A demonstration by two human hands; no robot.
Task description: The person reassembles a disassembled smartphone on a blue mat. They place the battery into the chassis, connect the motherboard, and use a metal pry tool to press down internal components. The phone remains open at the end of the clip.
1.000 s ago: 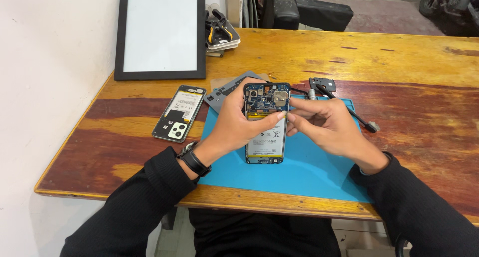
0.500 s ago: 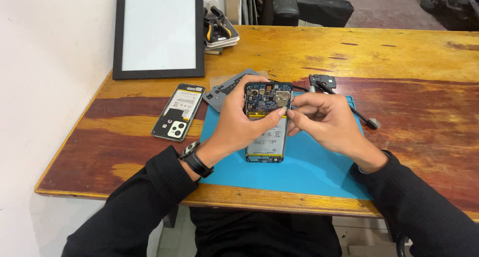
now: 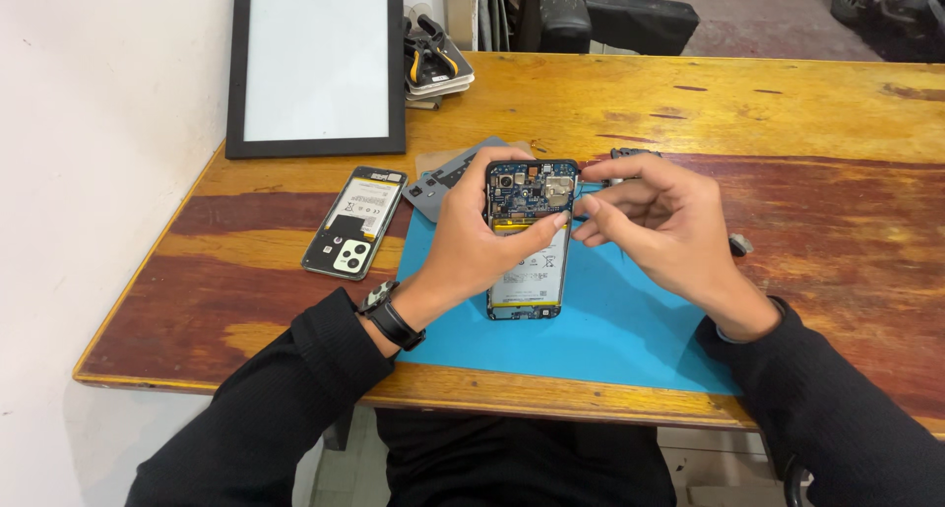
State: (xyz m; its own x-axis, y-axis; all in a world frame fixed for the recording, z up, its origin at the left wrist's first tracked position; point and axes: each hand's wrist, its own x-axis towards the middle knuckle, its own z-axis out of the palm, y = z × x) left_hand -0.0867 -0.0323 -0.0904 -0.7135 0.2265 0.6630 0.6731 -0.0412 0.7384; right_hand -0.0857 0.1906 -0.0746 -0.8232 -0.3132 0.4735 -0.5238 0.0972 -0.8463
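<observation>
The opened smartphone lies on the blue mat near the table's front edge, circuit board exposed. The left hand grips its upper half. The right hand, fingers pinched narrow, works at its top right corner. The removed back cover lies toward the left edge; reassembly remains.

Left hand covers the left edge of the opened phone. Right hand fingertips are pinched at the phone's upper right edge; anything held there is too small to tell. Dark tool behind the right hand is mostly hidden. Blue mat is partly covered by both hands.
</observation>
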